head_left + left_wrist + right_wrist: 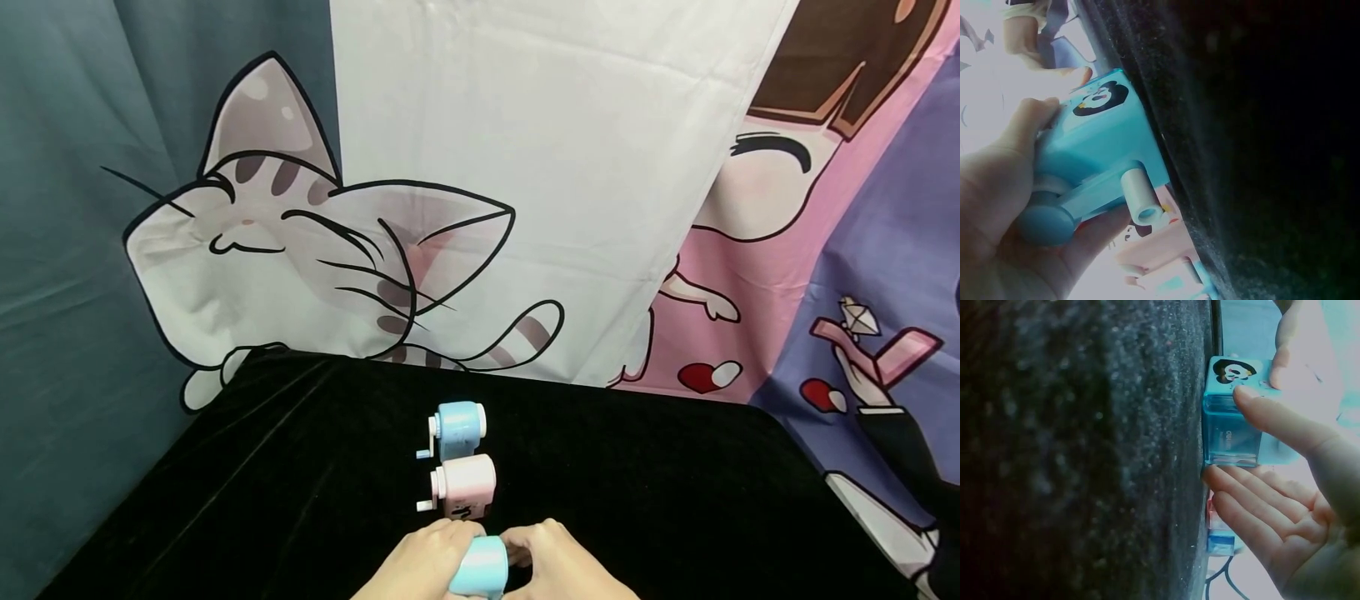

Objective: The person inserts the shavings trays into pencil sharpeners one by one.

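Observation:
A turquoise crank pencil sharpener (482, 567) stands on the black cloth near the person. My left hand (426, 560) grips its crank end, thumb on the near side and fingers round the far side. In the left wrist view the crank handle (1141, 197) sticks out beside the fingers. A penguin picture (1101, 99) marks the near face. My right hand (557, 562) is at the opposite end, where a see-through drawer (1232, 439) shows. The right thumb lies at the near face, with the straighter fingers along the far side, so the end sits between them.
Just beyond the hands stands a pink crank sharpener (468, 482), with a blue one (461, 427) behind it. Both cranks point left. Black velvety cloth (637, 483) covers the table, and printed cartoon curtains (570, 167) hang along its far edge.

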Demonstrator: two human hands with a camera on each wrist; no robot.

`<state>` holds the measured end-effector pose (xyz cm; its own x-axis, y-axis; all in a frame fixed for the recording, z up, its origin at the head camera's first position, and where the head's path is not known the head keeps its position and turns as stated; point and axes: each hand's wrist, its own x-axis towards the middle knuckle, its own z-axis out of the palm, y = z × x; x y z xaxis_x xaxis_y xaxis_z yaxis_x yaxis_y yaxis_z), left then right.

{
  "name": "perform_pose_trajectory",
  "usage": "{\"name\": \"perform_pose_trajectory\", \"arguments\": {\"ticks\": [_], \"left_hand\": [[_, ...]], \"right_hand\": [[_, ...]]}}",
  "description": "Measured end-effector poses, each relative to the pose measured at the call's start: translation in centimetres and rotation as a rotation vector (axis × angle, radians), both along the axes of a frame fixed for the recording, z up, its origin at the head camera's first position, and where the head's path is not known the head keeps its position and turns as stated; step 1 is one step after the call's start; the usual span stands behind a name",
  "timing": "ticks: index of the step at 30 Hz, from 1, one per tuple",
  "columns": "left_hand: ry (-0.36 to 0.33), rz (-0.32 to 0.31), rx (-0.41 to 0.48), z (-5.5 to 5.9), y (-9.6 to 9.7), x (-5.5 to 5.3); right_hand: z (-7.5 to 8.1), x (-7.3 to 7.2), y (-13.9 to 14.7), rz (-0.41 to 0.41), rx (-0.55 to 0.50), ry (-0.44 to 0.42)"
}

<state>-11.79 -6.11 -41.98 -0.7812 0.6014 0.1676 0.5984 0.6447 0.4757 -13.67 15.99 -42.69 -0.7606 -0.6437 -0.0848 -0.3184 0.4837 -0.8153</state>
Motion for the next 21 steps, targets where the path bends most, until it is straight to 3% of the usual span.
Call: {"name": "perform_pose_trajectory", "arguments": {"ticks": [21], "left_hand": [[-0.011, 0.016, -0.014, 0.04, -0.04, 0.12]], "right_hand": [[-0.15, 0.17, -0.34, -0.022, 0.007, -0.013]]}}
